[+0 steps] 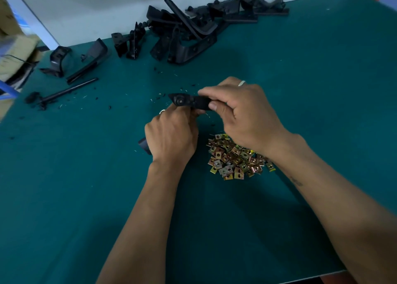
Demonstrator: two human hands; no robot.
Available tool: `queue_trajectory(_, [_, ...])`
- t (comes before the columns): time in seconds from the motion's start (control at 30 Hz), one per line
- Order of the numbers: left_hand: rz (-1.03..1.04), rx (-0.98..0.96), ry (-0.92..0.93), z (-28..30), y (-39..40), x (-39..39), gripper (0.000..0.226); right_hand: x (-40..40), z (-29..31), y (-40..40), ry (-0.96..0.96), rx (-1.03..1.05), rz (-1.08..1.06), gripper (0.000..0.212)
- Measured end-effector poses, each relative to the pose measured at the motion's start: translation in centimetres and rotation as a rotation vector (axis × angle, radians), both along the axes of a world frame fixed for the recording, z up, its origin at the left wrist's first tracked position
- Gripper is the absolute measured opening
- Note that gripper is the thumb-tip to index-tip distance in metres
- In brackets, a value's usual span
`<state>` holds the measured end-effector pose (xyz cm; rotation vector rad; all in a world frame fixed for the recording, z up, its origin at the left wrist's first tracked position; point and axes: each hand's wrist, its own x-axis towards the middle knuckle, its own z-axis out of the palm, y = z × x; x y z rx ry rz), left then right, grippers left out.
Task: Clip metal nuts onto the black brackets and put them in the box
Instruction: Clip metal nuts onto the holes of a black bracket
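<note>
Both hands hold one black bracket (189,101) above the middle of the green table (86,176). My left hand (171,135) grips it from below, and the bracket's lower end sticks out under that hand at the left. My right hand (242,114) pinches the bracket's right end between thumb and fingers; any nut there is hidden. A heap of brass-coloured metal clip nuts (234,157) lies just below my right wrist. At the table's far edge sits a pile of black brackets (193,26).
More black parts (86,58) and a thin black rod (68,90) lie at the far left, with small black crumbs scattered around. A cardboard box (12,51) stands off the table's left edge. A pale wall runs behind the table.
</note>
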<state>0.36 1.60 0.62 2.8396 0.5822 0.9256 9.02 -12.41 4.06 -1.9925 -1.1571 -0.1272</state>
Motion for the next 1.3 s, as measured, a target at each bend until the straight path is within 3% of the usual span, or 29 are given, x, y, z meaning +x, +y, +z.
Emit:
queue_trajectory(0.13, [0.092,-0.035,-0.007,-0.3,0.4,0.2,0.021,0.1,-0.6,0.1,-0.006,-0.141,0.056,0.050])
queue_trajectory(0.27, [0.170,-0.108,-0.066,-0.4,0.9,0.7,0.038,0.4,-0.6,-0.6,0.057,-0.203,0.028,0.069])
queue_trajectory(0.4, [0.235,-0.195,-0.088,-0.6,1.2,1.0,0.044,0.8,-0.5,-1.3,-0.041,-0.308,-0.045,0.036])
queue_trajectory(0.5, [0.235,-0.203,-0.074,-0.6,1.3,1.1,0.044,0.1,-0.9,-1.0,-0.028,-0.551,0.053,0.037])
queue_trajectory(0.63, [0.166,-0.151,-0.053,-0.6,0.8,0.9,0.044,-0.1,-1.3,-0.4,0.034,-0.510,0.073,0.013])
queue_trajectory(0.77, [0.128,-0.134,-0.065,-0.4,0.5,0.8,0.041,-0.1,-1.7,-0.2,0.029,-0.472,0.032,0.005])
queue_trajectory(1.0, [0.074,-0.124,-0.021,-0.6,0.4,0.9,0.039,1.2,-1.7,-0.8,0.082,-0.368,-0.014,0.010])
queue_trajectory(1.3, [0.044,-0.121,-0.017,-0.7,0.5,1.0,0.037,1.1,-1.2,-1.0,0.037,-0.432,0.038,0.015])
